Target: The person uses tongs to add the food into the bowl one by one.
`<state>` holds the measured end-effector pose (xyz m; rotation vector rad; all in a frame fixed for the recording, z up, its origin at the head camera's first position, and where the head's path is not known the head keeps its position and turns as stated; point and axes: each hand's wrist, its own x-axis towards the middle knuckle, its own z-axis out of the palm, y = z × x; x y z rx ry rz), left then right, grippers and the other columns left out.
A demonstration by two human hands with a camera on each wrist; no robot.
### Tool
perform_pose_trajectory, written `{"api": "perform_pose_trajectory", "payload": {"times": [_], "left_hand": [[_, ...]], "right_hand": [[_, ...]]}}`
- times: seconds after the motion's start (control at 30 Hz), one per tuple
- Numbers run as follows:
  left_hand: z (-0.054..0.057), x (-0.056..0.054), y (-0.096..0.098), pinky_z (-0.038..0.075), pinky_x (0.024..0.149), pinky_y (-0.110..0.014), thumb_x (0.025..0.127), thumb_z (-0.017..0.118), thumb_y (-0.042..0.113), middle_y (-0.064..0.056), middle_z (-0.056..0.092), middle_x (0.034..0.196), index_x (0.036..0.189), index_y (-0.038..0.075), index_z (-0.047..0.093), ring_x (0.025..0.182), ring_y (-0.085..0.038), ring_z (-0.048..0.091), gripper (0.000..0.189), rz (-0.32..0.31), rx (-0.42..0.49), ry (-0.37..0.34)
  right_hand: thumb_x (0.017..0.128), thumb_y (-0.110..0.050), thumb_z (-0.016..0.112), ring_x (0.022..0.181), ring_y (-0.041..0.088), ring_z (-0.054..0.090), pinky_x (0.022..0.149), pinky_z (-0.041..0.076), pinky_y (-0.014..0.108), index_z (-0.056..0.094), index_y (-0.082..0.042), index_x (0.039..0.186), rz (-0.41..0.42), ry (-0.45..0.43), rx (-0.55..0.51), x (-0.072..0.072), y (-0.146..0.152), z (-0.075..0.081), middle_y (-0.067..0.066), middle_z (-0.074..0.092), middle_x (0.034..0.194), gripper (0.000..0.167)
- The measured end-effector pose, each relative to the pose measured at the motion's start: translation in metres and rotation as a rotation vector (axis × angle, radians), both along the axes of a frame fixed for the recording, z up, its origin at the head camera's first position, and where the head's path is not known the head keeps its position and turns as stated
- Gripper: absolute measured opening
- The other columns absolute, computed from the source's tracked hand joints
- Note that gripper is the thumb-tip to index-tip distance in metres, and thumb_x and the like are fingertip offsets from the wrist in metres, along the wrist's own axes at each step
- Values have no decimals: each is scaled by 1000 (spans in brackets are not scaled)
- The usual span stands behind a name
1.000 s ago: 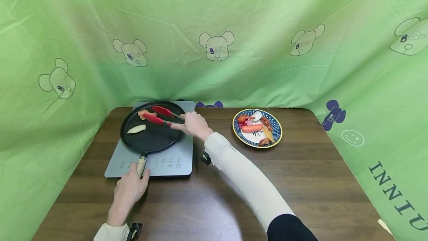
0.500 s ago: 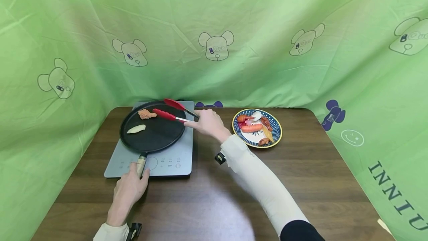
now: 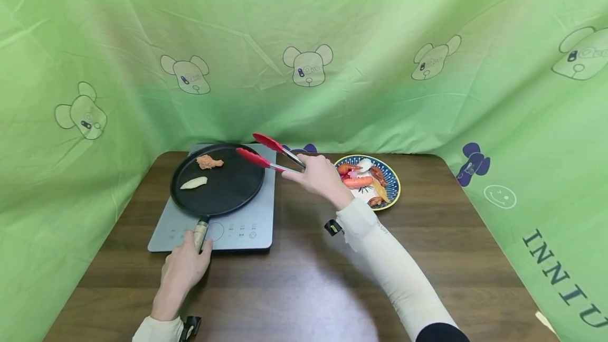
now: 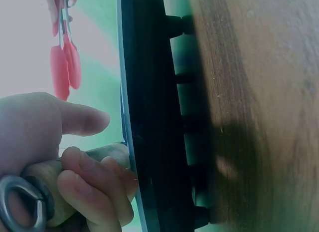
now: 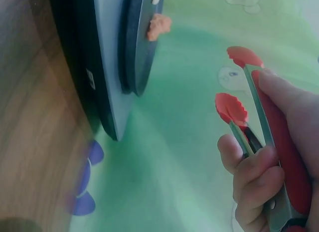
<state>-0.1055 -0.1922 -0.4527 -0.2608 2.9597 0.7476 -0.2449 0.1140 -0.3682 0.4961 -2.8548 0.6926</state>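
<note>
My left hand (image 3: 185, 265) grips the handle (image 3: 201, 234) of a black frying pan (image 3: 228, 189); the left wrist view shows the fingers curled round it. In the pan lie a fried drumstick-like piece (image 3: 209, 162) and a pale elongated piece (image 3: 193, 183), apart from each other. My right hand (image 3: 320, 177) holds red-tipped tongs (image 3: 271, 154) in the air right of the pan. Their two red tips are spread with nothing between them, as the right wrist view also shows. Behind that hand, partly covered by it, stands a patterned plate (image 3: 396, 194).
The pan stands on a pale blue induction cooker (image 3: 266, 231) at the table's left. On the plate lie a carrot-like orange piece (image 3: 358, 182) and several other food pieces. A green printed curtain (image 3: 247, 99) hangs round the back and sides of the wooden table (image 3: 294, 289).
My right hand has drawn the tongs away from the drumstick-like piece, rightward and up out of the pan. The piece stays in the pan. My left hand has kept its place on the handle.
</note>
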Motion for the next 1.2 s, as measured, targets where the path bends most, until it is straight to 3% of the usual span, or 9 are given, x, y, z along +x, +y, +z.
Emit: {"api": "perform_pose_trajectory", "payload": {"times": [0.3,0.5,0.83,1.1,1.2], "left_hand": [[-1,0,0,39,49,-45,95,45,40,-22,52,75,124,-7,33,55,-31,50,57,3,3,4],[-1,2,1,39,50,-46,95,46,41,-21,52,75,125,-8,32,55,-31,50,59,0,12,-8],[0,0,1,39,50,-45,95,46,39,-22,52,74,125,-8,32,55,-31,49,58,0,9,-2],[1,1,0,39,50,-44,95,46,40,-22,52,76,126,-8,31,55,-30,49,59,3,9,-12],[2,1,1,38,49,-44,95,46,40,-21,52,74,125,-8,32,55,-30,49,58,5,16,-9]], "right_hand": [[80,-59,64,48,13,40,46,33,32,56,-17,89,-15,8,3,11,25,4,-4,38,53,44],[79,-60,65,54,17,46,49,35,33,56,-15,93,-64,0,-9,19,41,6,-2,44,58,48],[77,-61,66,59,18,51,53,38,34,52,-16,76,-130,15,20,29,66,9,-2,52,63,48],[75,-58,69,58,16,50,52,38,35,61,-20,87,-160,78,19,39,86,-2,-7,52,61,41],[76,-54,72,54,16,48,51,36,35,62,-17,88,-156,117,2,42,96,-9,-5,49,57,40]]}}
